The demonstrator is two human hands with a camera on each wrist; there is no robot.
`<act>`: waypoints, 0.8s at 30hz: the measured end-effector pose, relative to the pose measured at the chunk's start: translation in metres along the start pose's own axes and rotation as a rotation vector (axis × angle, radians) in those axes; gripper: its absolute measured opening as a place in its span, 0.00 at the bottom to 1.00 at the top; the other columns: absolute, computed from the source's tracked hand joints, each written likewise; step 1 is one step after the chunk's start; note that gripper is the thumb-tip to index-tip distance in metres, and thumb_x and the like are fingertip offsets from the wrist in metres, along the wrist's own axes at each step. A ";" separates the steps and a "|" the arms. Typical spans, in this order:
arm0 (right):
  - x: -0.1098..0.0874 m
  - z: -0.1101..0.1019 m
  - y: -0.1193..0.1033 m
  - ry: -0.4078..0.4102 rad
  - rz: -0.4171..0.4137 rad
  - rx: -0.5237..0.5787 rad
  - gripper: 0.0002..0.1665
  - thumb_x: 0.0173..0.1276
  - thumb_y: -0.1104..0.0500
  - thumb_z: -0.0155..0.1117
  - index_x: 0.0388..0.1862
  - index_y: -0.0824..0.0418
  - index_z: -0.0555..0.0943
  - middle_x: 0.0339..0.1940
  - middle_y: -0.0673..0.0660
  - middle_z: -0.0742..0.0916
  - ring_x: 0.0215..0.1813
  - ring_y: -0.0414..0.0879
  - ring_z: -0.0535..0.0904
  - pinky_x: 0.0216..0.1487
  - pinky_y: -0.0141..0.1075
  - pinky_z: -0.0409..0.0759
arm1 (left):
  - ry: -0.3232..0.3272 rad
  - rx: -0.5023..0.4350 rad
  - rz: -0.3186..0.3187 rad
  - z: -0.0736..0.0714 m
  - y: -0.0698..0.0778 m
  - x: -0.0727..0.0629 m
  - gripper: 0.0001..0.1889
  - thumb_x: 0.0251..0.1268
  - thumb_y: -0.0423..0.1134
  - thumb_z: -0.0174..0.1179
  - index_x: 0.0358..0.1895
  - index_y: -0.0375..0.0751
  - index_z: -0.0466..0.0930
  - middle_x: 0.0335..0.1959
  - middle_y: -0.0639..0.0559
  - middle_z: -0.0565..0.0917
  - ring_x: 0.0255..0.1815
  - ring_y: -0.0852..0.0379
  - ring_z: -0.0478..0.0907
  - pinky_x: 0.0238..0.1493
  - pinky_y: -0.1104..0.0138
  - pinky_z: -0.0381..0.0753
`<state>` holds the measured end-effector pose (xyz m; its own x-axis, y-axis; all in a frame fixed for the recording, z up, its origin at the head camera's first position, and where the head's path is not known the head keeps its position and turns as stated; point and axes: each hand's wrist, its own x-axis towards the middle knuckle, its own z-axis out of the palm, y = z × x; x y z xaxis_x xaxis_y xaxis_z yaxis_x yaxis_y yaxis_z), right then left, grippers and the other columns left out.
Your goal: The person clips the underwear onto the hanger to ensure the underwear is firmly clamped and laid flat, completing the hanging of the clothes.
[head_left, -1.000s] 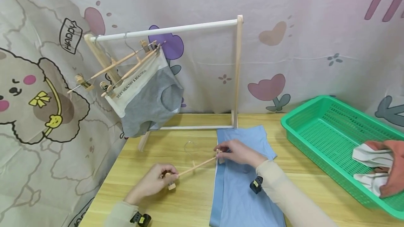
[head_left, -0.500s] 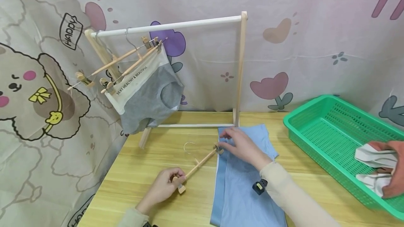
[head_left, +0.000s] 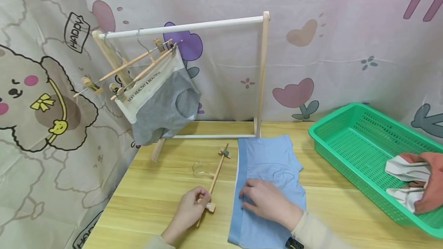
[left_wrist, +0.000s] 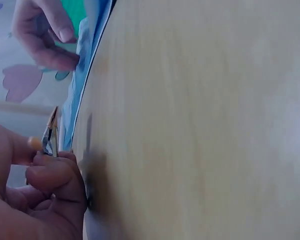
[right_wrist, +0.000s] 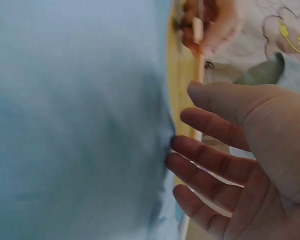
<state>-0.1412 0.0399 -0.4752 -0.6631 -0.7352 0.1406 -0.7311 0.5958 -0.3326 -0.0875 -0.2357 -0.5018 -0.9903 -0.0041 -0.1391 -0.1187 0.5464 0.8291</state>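
Note:
My left hand pinches a wooden clip hanger near its lower clip. The hanger slants up and away over the table, its metal hook pointing left and its far clip close to the waistband. Light blue boxer briefs lie flat beside it, waistband on the left. Over the briefs is my right hand, fingers loosely bent and holding nothing. In the right wrist view the fingertips of the right hand are right at the blue cloth.
A wooden rack with a white rail stands at the back. Grey briefs hang there from a clip hanger, next to a bare hanger. At the right, a green basket holds rust-and-white clothing.
The right hand has let go of the hanger's far clip and moved down over the blue briefs. The left hand has turned the hanger steeper, its far end swinging left, off the waistband.

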 end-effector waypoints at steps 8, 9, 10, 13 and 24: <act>-0.006 0.009 -0.003 0.018 -0.012 -0.067 0.14 0.66 0.49 0.81 0.47 0.50 0.92 0.46 0.46 0.86 0.46 0.42 0.79 0.48 0.39 0.83 | 0.049 0.116 0.067 0.014 0.007 0.001 0.04 0.71 0.36 0.67 0.35 0.44 0.85 0.28 0.58 0.81 0.24 0.66 0.69 0.30 0.73 0.71; -0.007 0.009 -0.004 0.017 -0.012 -0.077 0.14 0.66 0.48 0.81 0.47 0.50 0.92 0.46 0.46 0.86 0.46 0.43 0.79 0.48 0.40 0.83 | 0.056 0.124 0.075 0.015 0.008 0.002 0.04 0.70 0.36 0.68 0.35 0.44 0.85 0.27 0.58 0.81 0.24 0.66 0.69 0.30 0.73 0.71; -0.008 0.008 -0.006 0.013 -0.013 -0.087 0.14 0.66 0.47 0.81 0.47 0.49 0.92 0.47 0.46 0.86 0.47 0.43 0.79 0.49 0.40 0.83 | 0.061 0.130 0.083 0.016 0.010 0.002 0.05 0.70 0.36 0.68 0.34 0.45 0.85 0.27 0.59 0.81 0.24 0.66 0.69 0.30 0.73 0.71; -0.011 0.007 -0.014 -0.001 -0.021 -0.103 0.15 0.66 0.45 0.80 0.48 0.48 0.91 0.47 0.46 0.86 0.47 0.42 0.80 0.49 0.40 0.83 | 0.075 0.146 0.101 0.018 0.014 0.003 0.06 0.69 0.36 0.69 0.32 0.46 0.84 0.26 0.59 0.80 0.23 0.67 0.68 0.30 0.73 0.70; -0.027 0.022 -0.049 -0.030 -0.125 -0.133 0.20 0.64 0.30 0.74 0.39 0.43 0.88 0.34 0.39 0.77 0.35 0.33 0.67 0.35 0.27 0.65 | 0.116 0.303 0.179 0.027 0.020 0.008 0.10 0.66 0.34 0.70 0.26 0.49 0.82 0.22 0.62 0.76 0.25 0.68 0.67 0.30 0.73 0.70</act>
<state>-0.0844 0.0235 -0.4831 -0.5624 -0.8142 0.1443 -0.8234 0.5355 -0.1880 -0.0961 -0.2026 -0.5008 -0.9971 0.0290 0.0703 0.0672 0.7703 0.6341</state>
